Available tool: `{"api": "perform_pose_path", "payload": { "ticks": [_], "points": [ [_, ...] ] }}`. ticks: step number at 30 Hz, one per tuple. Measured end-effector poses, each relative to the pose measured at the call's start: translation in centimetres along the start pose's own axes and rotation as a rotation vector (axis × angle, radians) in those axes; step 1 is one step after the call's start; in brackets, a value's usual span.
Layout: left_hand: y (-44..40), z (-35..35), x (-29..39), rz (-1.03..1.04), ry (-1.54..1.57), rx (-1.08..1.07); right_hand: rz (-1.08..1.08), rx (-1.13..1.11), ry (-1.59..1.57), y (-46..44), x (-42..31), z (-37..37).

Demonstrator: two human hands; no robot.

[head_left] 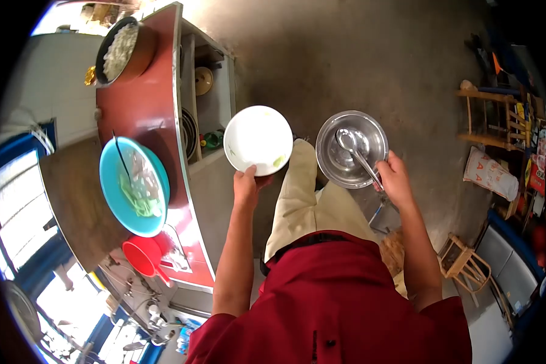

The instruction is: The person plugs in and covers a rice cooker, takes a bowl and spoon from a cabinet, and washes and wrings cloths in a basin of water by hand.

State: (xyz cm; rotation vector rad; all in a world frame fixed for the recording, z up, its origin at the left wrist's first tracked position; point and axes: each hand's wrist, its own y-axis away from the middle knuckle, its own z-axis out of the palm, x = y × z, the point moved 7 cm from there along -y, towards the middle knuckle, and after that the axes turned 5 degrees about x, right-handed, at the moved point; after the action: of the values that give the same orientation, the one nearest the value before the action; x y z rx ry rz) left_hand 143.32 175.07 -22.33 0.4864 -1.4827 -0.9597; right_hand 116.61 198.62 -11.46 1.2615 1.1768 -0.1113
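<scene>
From my head view, the far left has a dark pot [141,54] of white, rice-like food near the top end of the red counter [148,100]. Below it on the counter I see a turquoise basin [110,182] with pale and light-green contents, a dark thin handle [122,159] leaning out over its rim. Just beside the basin sits a red dipper [142,255].

Right of the counter, my left hand [249,185] pinches the near rim of a white bowl [258,139], thumb on top and other fingers partly hidden beneath. The bowl's open side faces me, showing green marks inside.

Further right and apart from it, my right hand [395,179] grips the right rim of a metal bowl [330,161]. A spoon [347,139] lies in that bowl, its handle crossing the rim at the hand; I cannot tell whether the fingers press it.

Both bowls are above the floor [370,60]. At far right are a wooden chair [488,118] and a white sack [490,173].
</scene>
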Motion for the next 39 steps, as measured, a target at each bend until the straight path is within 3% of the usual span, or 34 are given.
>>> {"api": "perform_pose_path", "payload": {
  "ticks": [5,9,12,16,20,22,26,33,39],
  "points": [
    [-8.9,1.0,3.1,-0.092,0.320,0.074,-0.024,0.010,-0.018,-6.4,-1.9,3.0],
    [-16.1,0.6,7.3,-0.029,0.443,0.109,-0.044,-0.023,0.092,-13.2,-2.9,6.3],
    [-20.3,0.3,11.0,0.086,0.456,0.072,-0.057,-0.094,0.109,-17.3,-3.4,8.9],
    [-24.4,-1.0,14.4,0.157,0.468,0.275,-0.067,-0.220,0.205,-23.9,-4.2,13.5],
    [-29.2,-2.3,16.6,0.260,0.469,0.342,-0.095,-0.339,0.134,-32.3,-4.0,18.3],
    [-30.8,-2.9,17.3,0.312,0.469,0.396,-0.257,-0.350,0.166,-37.2,-3.9,20.1],
    [-33.3,-3.2,19.0,0.406,0.367,0.441,-0.338,-0.438,0.186,-46.5,-4.0,24.1],
    [-36.3,-1.7,20.1,0.515,0.349,0.362,-0.216,-0.517,0.290,-57.9,-2.7,29.7],
    [-36.6,-3.3,21.6,0.528,0.468,0.203,-0.314,-0.580,0.264,-60.3,-2.4,34.9]
  ]
}}
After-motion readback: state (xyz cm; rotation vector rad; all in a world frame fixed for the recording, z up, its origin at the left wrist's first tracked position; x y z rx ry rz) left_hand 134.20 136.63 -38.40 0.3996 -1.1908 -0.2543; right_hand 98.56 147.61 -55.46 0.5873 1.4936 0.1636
